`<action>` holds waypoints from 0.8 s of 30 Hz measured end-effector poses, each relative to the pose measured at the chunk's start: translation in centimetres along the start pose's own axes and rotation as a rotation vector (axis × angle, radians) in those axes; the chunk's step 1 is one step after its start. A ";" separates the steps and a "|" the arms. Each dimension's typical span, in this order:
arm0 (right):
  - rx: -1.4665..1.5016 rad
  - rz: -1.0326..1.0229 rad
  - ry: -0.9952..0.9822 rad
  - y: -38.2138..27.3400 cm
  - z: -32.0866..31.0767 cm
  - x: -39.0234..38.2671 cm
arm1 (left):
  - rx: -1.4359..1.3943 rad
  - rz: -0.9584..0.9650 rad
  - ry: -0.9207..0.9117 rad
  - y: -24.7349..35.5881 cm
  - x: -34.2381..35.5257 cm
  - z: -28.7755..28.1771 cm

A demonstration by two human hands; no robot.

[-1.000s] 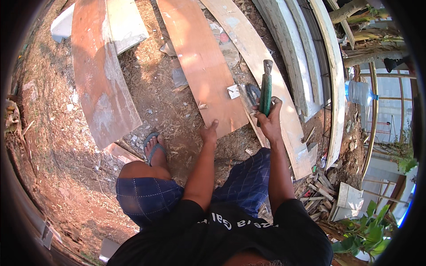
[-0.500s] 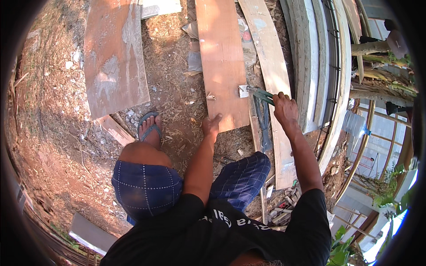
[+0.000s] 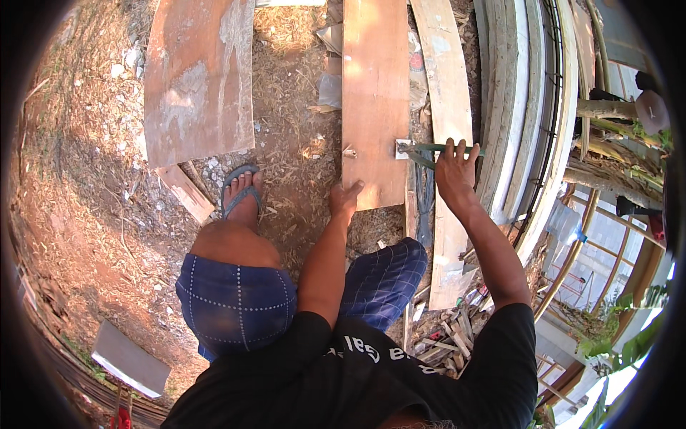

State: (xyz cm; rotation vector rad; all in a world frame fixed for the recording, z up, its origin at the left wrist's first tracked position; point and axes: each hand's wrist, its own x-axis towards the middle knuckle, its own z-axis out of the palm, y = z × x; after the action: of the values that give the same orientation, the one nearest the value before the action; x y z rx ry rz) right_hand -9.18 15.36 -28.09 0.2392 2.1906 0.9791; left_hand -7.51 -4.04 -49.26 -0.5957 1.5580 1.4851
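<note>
My left hand (image 3: 345,197) grips the near left corner of a long plywood board (image 3: 373,79). My right hand (image 3: 455,171) is closed on a green-handled hand tool (image 3: 426,154), which looks like pincers or pliers, held sideways with its metal head at a small white piece (image 3: 398,146) on the board's right edge. A short splintered bit (image 3: 349,152) sticks up on the board near its left edge. A pale narrow plank (image 3: 441,86) lies to the right, beneath my right hand.
A stained plywood sheet (image 3: 196,79) lies at upper left beside a wood scrap (image 3: 184,191). Stacked long timbers (image 3: 514,100) run along the right, with a clear plastic jug (image 3: 564,223) beyond them. My sandalled foot (image 3: 241,196) is left of the board; wood offcuts (image 3: 450,343) lie at lower right.
The tool in my right hand has swung from upright to sideways, its head now at the white piece. My left hand stays on the board. The whole view has shifted.
</note>
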 end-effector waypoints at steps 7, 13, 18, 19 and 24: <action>-0.199 -0.030 -0.131 -1.9 -7.0 2.2 | -0.123 0.021 -0.048 -1.9 1.4 0.4; -0.039 -0.028 -0.112 -1.8 -5.4 3.0 | -0.086 0.008 -0.056 -2.9 2.2 0.8; 0.301 0.042 0.033 0.3 1.3 0.4 | 0.007 -0.013 -0.008 -1.6 1.3 0.7; 0.331 0.079 0.020 0.0 2.5 0.0 | -0.043 0.005 -0.015 -1.6 1.2 0.7; 1.067 0.341 -0.143 -8.8 17.3 -5.1 | -0.135 0.039 -0.068 -2.5 1.5 0.9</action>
State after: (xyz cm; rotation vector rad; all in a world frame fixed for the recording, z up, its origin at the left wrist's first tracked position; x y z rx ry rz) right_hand 7.20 17.02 -39.53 1.1479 2.3656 -0.1561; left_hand -5.99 -3.31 -51.72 -0.5887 1.4331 1.6331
